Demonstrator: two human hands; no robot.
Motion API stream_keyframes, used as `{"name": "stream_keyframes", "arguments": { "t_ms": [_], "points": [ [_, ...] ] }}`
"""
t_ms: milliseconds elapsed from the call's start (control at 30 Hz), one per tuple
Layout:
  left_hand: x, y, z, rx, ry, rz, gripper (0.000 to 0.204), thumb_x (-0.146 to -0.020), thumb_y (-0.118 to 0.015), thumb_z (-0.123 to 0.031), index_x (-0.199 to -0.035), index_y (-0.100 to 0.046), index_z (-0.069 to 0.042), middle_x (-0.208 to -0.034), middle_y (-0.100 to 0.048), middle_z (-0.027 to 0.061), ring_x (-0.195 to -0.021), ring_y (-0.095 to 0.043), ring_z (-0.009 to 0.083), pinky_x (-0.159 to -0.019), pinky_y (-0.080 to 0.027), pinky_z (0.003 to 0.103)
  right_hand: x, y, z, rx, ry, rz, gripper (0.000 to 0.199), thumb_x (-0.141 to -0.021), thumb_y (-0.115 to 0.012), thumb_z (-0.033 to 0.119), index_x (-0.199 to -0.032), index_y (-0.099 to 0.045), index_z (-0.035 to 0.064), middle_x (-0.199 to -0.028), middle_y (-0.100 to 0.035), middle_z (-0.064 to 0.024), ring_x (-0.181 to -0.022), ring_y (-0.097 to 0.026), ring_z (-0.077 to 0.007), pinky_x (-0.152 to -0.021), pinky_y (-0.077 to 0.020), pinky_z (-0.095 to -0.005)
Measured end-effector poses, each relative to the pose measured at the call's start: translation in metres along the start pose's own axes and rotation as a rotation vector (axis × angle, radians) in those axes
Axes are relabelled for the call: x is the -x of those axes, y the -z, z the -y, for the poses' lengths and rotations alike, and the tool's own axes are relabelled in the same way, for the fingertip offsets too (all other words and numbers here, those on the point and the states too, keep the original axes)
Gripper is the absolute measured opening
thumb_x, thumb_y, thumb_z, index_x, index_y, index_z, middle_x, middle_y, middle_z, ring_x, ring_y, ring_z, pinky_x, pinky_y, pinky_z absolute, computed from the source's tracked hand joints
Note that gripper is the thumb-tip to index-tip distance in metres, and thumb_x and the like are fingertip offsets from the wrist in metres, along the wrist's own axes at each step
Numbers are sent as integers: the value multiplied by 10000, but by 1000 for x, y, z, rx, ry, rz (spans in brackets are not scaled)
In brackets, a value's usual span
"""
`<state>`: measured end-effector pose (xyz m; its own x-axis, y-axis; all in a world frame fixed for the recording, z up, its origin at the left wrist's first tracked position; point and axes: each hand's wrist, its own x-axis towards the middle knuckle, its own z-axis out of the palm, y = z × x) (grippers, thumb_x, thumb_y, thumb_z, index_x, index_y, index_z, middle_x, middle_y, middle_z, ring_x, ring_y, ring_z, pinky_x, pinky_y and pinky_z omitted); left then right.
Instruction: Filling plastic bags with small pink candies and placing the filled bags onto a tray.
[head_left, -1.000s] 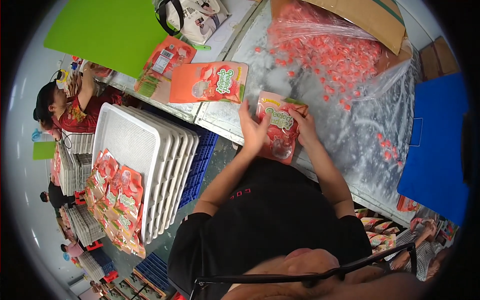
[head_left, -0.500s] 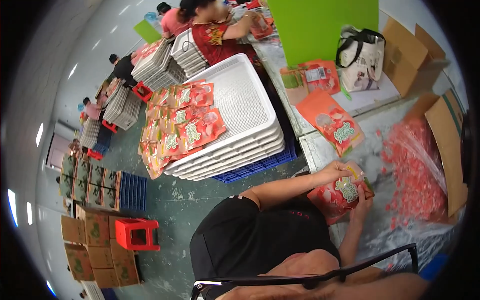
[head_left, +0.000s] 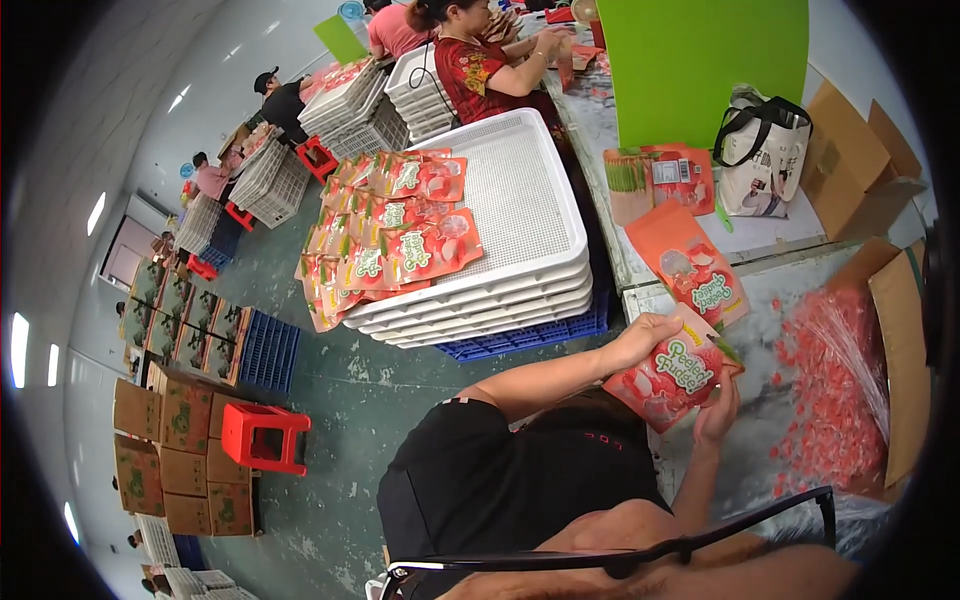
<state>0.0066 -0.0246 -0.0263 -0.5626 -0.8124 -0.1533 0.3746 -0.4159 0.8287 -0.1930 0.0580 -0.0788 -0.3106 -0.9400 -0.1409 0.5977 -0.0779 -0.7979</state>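
A red stand-up pouch with a printed fruit picture is held in front of my body, its printed face turned up. My left hand grips its upper left edge, thumb on the front. My right hand pinches the opposite side edge; its other fingers are partly hidden behind the pouch. Whether the pouch is filled cannot be seen. Just beyond my hands, another red pouch lies flat on the table. To the right is a heap of small red-wrapped pieces under clear plastic in an open carton.
Stacked white trays on a blue crate stand at left, several pouches on top. A green divider, a tote bag and a carton stand beyond. A co-worker sits behind the trays. A red stool stands on the floor.
The held pouch has turned so more of its front shows, and both hands still hold it. My view has shifted, with the trays and table appearing farther right.
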Motion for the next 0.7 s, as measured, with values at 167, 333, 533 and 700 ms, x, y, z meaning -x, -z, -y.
{"name": "stream_keyframes", "arguments": {
  "t_ms": [167, 333, 533, 700],
  "points": [
    [17, 0, -34, -225, -138, -130, 373, -1041, -489, -289, -1023, -700, 19, -900, -718, 76, -764, -654, 87, -730, -545, 254, -14, -15, -3, 210, 91, 147, 390, -1026, -494, 233, -1329, -534, -10, -1299, -580, -107, -1112, -596, -206, -966, -464, -331],
    [16, 86, -115, -587, -432, -808, 528, -1023, -450, -466, -1089, -660, 14, -964, -672, 101, -865, -593, 163, -790, -496, 332, -1, 0, 23, 212, 43, 197, 460, -1040, -475, 290, -1395, -468, -3, -1357, -549, -159, -1135, -605, -287, -969, -477, -393],
    [58, 269, -210, -647, -1131, -1494, 478, -982, -554, -380, -1177, -591, 55, -1140, -615, 239, -1055, -592, 318, -894, -460, 422, 15, 114, 8, 462, -67, -203, 366, -1023, -531, 246, -1289, -558, -4, -1180, -647, -124, -964, -652, -203, -839, -538, -311],
    [61, 286, -189, -1743, -358, -1954, 729, -918, -576, -340, -1530, -275, -82, -1600, -191, 214, -1471, -158, 450, -1128, -202, 648, 32, 137, 9, 365, -96, -337, 268, -1015, -551, 217, -1175, -617, 12, -1049, -676, -75, -861, -649, -136, -769, -546, -259]
  ]
}}
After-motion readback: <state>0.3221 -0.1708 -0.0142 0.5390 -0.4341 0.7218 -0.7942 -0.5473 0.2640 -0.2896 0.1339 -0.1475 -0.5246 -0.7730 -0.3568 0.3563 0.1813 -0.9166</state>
